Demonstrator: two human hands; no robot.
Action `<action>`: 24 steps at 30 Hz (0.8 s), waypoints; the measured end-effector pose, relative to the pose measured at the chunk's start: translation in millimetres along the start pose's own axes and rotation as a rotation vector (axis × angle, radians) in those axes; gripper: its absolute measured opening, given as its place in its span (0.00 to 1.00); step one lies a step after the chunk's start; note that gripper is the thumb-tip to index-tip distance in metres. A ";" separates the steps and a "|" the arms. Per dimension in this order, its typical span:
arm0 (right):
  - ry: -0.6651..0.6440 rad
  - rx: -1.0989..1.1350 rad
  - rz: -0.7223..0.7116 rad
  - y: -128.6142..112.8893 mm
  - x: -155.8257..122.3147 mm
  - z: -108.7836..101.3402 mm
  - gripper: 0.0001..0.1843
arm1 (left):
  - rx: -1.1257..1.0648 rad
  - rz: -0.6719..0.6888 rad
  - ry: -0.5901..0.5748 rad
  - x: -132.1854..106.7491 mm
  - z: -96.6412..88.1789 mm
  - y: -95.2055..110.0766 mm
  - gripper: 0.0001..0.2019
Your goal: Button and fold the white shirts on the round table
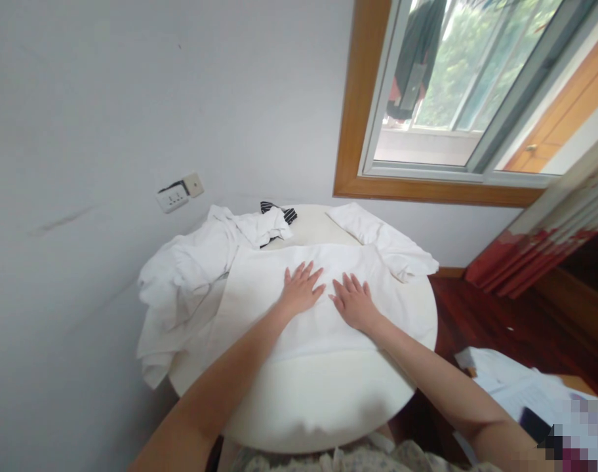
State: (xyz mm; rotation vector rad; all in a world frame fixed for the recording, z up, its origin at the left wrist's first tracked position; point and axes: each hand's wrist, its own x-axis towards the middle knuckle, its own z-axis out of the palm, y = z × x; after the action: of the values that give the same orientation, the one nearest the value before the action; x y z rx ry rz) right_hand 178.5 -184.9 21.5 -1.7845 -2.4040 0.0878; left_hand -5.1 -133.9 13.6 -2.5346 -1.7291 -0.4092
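A white cloth (259, 314) lies spread flat across a round white table (323, 400); I cannot tell which garment it is, if any. My left hand (301, 290) rests palm down on its middle, fingers spread. Just to the right, my right hand (354, 303) also lies flat on the cloth with its fingers apart. Neither hand grips anything. A rumpled heap of white fabric (181, 269) sits at the table's left, partly hanging over the edge. At the back right lies a folded white piece (382, 239), touching or overlapping the spread cloth.
Black-and-white striped fabric (290, 215) shows at the table's back. A wall with a socket (172, 198) borders the left, and a wood-framed window (348, 187) is behind. To the right are a red-and-white curtain (515, 255) and a surface with papers (510, 387) and a dark object (535, 425).
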 end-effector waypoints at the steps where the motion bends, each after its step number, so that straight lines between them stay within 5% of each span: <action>1: 0.003 0.008 -0.024 -5.1 -6.9 0.6 0.29 | -0.001 0.002 -0.002 0.0 -0.1 -0.2 0.26; 6: 0.045 0.001 -0.118 1.1 -45.1 -2.2 0.29 | -0.020 0.000 -0.022 0.3 -1.6 -1.4 0.26; 14: 0.164 -0.083 0.209 88.3 -102.0 5.3 0.29 | -0.013 0.018 -0.027 -0.9 0.6 -3.9 0.26; 17: 0.181 -0.078 0.276 102.6 -113.2 7.1 0.29 | -0.018 0.010 -0.030 -0.7 2.0 -4.3 0.26; 20: 0.257 -0.104 0.289 88.8 -107.4 -2.8 0.28 | -0.023 0.007 -0.024 0.8 0.4 -3.1 0.26; 24: 0.283 -0.041 0.106 35.2 -83.1 -13.0 0.26 | -0.003 0.021 0.020 -0.9 -12.7 8.5 0.25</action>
State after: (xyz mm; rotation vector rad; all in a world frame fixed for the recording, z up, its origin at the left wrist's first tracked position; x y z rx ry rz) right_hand 237.4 -254.5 22.8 -1.8030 -2.1291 -0.1913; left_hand 0.1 -140.3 26.6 -2.5397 -1.6948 -0.4349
